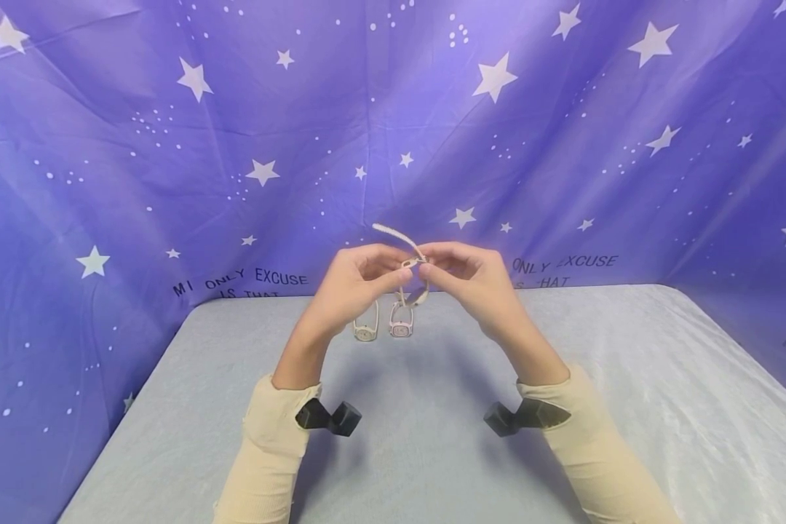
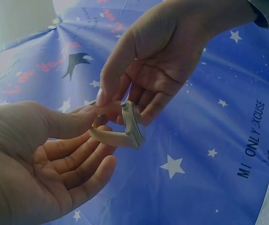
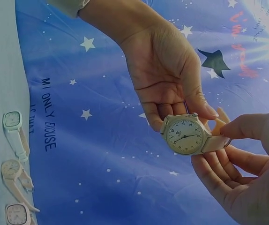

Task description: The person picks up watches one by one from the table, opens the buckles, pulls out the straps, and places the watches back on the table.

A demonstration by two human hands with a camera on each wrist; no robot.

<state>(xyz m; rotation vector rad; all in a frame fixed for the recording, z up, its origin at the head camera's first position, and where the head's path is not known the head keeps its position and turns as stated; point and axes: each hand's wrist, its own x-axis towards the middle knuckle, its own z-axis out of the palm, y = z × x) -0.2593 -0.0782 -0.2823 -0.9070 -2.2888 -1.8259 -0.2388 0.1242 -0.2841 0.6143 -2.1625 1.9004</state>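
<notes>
A wristwatch (image 3: 185, 136) with a round pale dial, dark numerals and a cream strap is held up between both hands over the far part of the table. My left hand (image 1: 348, 287) pinches one side of the strap near the buckle, thumb on top. My right hand (image 1: 474, 284) pinches the strap from the other side, its thumb close to the left thumb. The strap forms a loop, and one long strap end sticks up to the left in the head view. From the left wrist view, the watch case (image 2: 132, 124) shows edge-on below the fingers.
Beyond the hands, on the table (image 1: 426, 451), stand a pale watch (image 1: 365, 332) and a pinkish watch (image 1: 401, 330). Several watches line up in the right wrist view, one with a mint square case (image 3: 12, 120). A purple star-patterned cloth (image 1: 367, 109) hangs behind the table.
</notes>
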